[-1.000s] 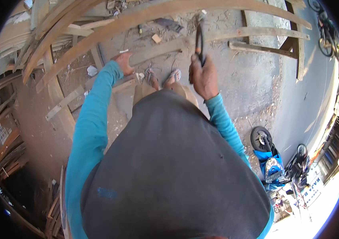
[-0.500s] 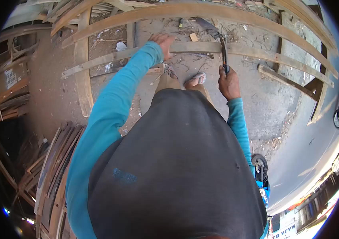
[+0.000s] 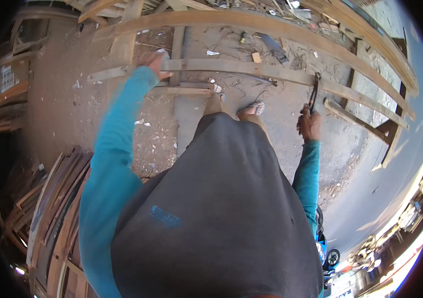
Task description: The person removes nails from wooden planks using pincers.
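My left hand [image 3: 153, 63], slightly blurred, is curled over a long narrow wooden slat [image 3: 231, 66] near its left part. In my right hand [image 3: 310, 123] is a hammer [image 3: 314, 94] with a dark, orange-marked handle. Its head is up at the slat, right of the middle; whether it touches the wood I cannot tell. Behind the slat runs a wider wooden plank [image 3: 251, 21], roughly parallel. Both lie across crosspieces, like a frame.
A handsaw [image 3: 273, 48] and a small wood block [image 3: 256, 57] lie on the littered ground. A short wooden piece [image 3: 353, 116] is at right. Stacked boards [image 3: 60, 218] stand at lower left. Behind on the right is a parked motorbike [image 3: 331, 258].
My left hand has slid left along the slat. My right hand has moved right with the hammer, its head now by the slat farther right. The view has shifted slightly.
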Available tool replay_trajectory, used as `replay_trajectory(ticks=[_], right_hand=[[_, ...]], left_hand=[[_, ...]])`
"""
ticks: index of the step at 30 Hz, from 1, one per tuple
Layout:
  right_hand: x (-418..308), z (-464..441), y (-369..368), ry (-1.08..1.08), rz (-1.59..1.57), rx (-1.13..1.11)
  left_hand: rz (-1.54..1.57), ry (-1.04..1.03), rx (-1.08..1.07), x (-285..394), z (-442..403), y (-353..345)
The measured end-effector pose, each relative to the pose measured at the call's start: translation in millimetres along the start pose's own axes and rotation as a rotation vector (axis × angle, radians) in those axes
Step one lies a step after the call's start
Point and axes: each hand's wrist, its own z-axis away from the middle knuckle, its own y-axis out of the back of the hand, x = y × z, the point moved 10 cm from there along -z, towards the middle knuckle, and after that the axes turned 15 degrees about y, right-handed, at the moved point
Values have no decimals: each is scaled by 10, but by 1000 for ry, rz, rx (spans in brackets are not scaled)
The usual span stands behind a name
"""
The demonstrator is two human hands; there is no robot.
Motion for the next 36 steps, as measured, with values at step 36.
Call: replay_trajectory(ticks=[36], right_hand=[[2095,2628,-1765,-197,208,-88]], left_hand=[[59,-199,420,80,138,100]])
